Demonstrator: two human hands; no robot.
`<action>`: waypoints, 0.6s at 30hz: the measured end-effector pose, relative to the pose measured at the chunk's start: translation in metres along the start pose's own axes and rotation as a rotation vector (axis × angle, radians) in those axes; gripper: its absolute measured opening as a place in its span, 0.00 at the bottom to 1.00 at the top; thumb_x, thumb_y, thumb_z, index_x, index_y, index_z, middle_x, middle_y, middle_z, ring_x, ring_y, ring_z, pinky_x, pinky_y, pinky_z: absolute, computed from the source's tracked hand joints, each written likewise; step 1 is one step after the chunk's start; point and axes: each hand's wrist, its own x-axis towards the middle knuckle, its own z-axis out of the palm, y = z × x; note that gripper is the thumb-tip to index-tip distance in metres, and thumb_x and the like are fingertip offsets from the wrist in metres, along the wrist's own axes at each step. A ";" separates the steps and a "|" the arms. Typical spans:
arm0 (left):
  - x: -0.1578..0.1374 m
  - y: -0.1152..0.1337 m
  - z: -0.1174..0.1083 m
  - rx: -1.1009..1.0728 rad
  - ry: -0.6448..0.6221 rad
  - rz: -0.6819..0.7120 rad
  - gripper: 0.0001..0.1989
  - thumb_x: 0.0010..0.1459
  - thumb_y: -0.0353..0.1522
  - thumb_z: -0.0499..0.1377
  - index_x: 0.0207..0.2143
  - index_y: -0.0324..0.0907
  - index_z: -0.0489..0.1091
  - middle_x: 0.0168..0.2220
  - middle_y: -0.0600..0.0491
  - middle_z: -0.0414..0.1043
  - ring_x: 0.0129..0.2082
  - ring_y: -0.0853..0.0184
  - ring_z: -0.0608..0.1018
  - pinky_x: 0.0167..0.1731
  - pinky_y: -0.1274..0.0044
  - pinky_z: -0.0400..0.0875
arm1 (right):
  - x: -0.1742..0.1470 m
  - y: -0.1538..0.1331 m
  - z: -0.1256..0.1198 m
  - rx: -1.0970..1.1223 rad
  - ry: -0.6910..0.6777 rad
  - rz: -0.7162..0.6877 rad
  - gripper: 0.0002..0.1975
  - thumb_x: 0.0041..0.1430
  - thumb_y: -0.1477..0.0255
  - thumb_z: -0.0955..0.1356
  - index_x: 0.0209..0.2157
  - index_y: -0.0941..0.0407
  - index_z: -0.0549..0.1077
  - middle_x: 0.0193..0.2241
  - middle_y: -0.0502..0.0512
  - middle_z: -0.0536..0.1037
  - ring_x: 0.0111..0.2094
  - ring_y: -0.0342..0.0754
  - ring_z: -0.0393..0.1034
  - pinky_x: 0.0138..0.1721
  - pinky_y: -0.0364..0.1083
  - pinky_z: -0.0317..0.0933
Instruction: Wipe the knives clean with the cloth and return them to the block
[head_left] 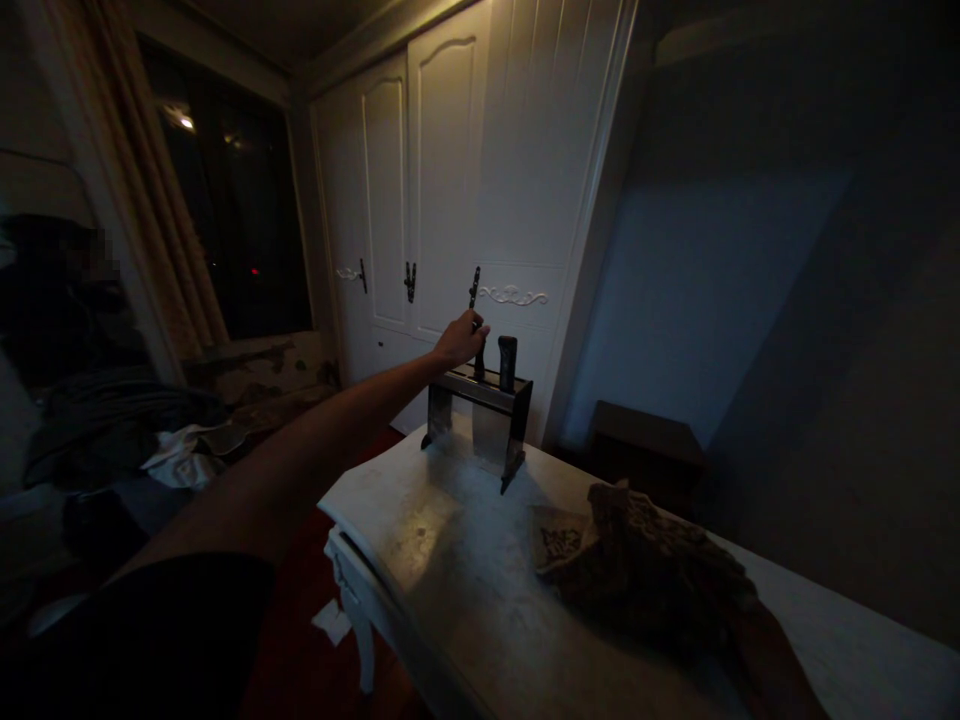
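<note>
My left hand (461,340) reaches across from the left, its fingers closed around a black knife handle (480,362). That handle stands upright in a dark-framed knife rack (480,392) on the far end of the table. Beside it is a second black-handled knife (508,362), and broad pale blades show dimly below the top bar. At lower right, my right hand (750,625) is at a crumpled brown cloth (645,570) with dark lettering on one corner. Shadow and folds hide its fingers, so its grip cannot be made out.
The white table (420,540) has a curved edge and carved leg. Behind stands a white wardrobe (450,180) with dark handles. A dark low cabinet (645,440) sits beyond the table at right. Clothes (187,455) are heaped at left, near a person (60,290).
</note>
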 end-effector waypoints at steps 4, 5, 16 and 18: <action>-0.001 0.001 0.002 0.035 0.021 0.028 0.10 0.62 0.36 0.55 0.43 0.39 0.68 0.41 0.44 0.75 0.39 0.61 0.76 0.41 0.72 0.67 | -0.008 -0.013 0.008 0.055 0.097 0.173 0.26 0.21 0.67 0.79 0.31 0.56 0.78 0.36 0.58 0.82 0.42 0.61 0.76 0.32 0.47 0.73; -0.002 0.001 0.003 0.037 0.023 0.036 0.11 0.62 0.36 0.55 0.42 0.39 0.68 0.41 0.44 0.75 0.40 0.61 0.76 0.42 0.72 0.67 | -0.009 -0.015 0.009 0.066 0.106 0.179 0.26 0.20 0.68 0.79 0.31 0.55 0.77 0.36 0.58 0.82 0.42 0.61 0.76 0.32 0.47 0.73; -0.024 0.005 0.008 -0.095 0.142 -0.066 0.15 0.61 0.40 0.55 0.44 0.38 0.65 0.42 0.42 0.73 0.42 0.59 0.75 0.44 0.70 0.66 | -0.013 -0.021 0.011 0.045 -0.017 0.130 0.23 0.27 0.65 0.79 0.30 0.57 0.76 0.35 0.60 0.82 0.46 0.63 0.74 0.42 0.52 0.73; -0.026 0.008 0.008 -0.144 0.276 -0.103 0.14 0.60 0.39 0.56 0.43 0.39 0.64 0.42 0.44 0.72 0.44 0.60 0.74 0.47 0.70 0.65 | -0.014 -0.023 0.012 0.042 -0.028 0.142 0.24 0.26 0.66 0.79 0.31 0.57 0.77 0.35 0.60 0.82 0.47 0.63 0.74 0.43 0.53 0.73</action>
